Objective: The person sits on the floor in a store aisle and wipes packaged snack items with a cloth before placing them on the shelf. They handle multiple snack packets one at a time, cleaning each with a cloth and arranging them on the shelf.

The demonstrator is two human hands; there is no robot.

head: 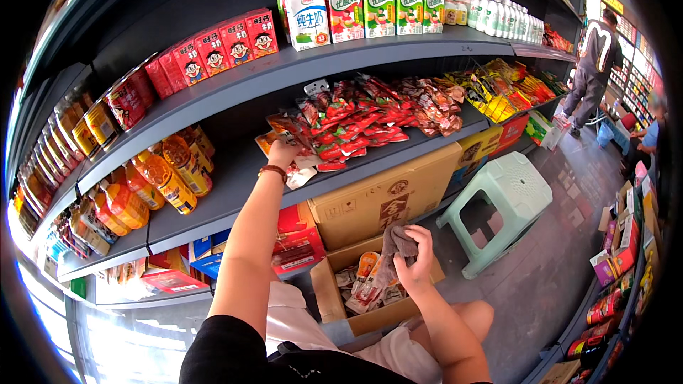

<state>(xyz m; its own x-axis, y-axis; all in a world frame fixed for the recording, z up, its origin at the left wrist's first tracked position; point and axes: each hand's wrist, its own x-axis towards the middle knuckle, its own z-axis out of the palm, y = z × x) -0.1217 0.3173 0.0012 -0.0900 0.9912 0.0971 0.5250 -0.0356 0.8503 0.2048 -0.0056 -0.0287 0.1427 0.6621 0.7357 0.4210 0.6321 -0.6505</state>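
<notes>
My left hand reaches onto the middle shelf and rests on orange-and-white snack packets at the left end of a pile. Its fingertips are partly hidden, so I cannot tell whether they grip a packet. Beside it lie heaped red snack packets. In front of my body, my right hand holds a bunched grey-brown cloth. The cloth hangs over an open cardboard box, which contains several plastic snack packets.
Above are milk cartons and red drink cartons; bottled drinks stand left. A large closed carton fronts the lower shelf. A pale green plastic stool stands right. Two people are farther off.
</notes>
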